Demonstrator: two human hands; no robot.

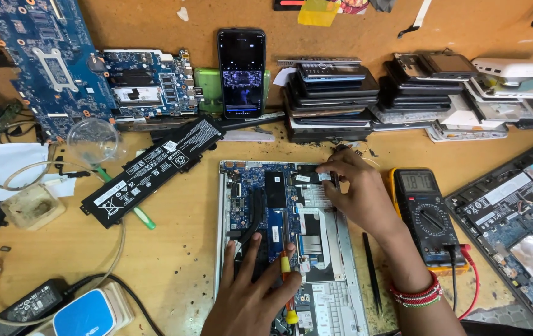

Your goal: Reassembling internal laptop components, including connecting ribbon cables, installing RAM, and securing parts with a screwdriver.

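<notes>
On the cluttered wooden table (173, 261), the opened silver laptop base (291, 242) lies near centre with its long black battery (154, 169) already laid out to the left, while the left hand (251, 292) grips a yellow-handled screwdriver (287, 280) and the right hand (356, 190) is pinched on a small part at the blue board's (272, 218) far edge.

— What do we see worn on the right hand (361, 194)?
— Red and white beaded bracelets (414, 294) at the wrist, just beside the multimeter (425, 214).
— And the left hand (247, 297)?
— We see it bare, no ring, no sleeve.
</notes>
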